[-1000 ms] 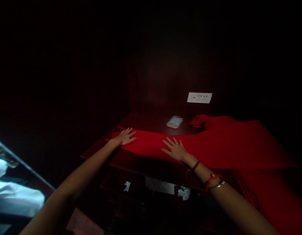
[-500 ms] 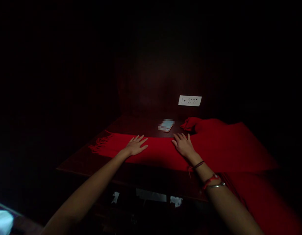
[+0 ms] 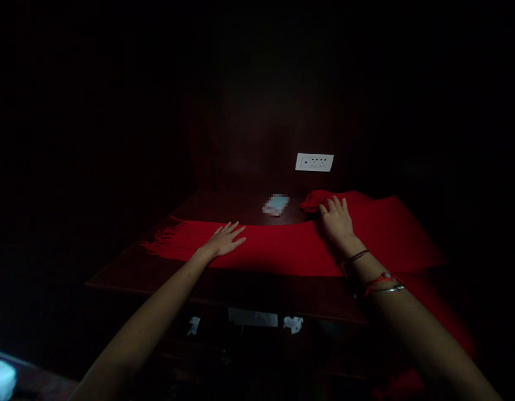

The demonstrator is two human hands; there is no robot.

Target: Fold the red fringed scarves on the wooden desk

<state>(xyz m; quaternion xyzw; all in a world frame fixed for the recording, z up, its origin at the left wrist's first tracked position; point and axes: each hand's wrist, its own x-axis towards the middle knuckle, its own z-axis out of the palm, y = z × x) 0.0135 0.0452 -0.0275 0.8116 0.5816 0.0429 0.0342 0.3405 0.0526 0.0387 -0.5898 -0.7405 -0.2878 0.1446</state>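
Note:
A long red scarf (image 3: 274,248) with a fringe (image 3: 163,236) at its left end lies across a dark wooden table (image 3: 127,273). My left hand (image 3: 224,239) rests on the left part of the scarf, palm down, its fingers spread. Farther right, my right hand (image 3: 338,218) lies over the scarf, beside its bunched part (image 3: 314,200). Its fingers are apart and a little bent, and the fingertips touch the red cloth. To the right the scarf spreads wide, and some of it hangs past the table's front edge in shadow.
Behind the scarf lies a phone-like flat object (image 3: 276,205), blurred by pixels. A white wall socket (image 3: 315,162) is on the dark back panel. Pale pieces (image 3: 253,317) show below the tabletop, and a bright pale shape (image 3: 1,380) is at lower left.
My right hand has moved right and away from me over the scarf, toward the bunched part, its fingers now more bent. My left hand stays on the scarf. The view has shifted slightly.

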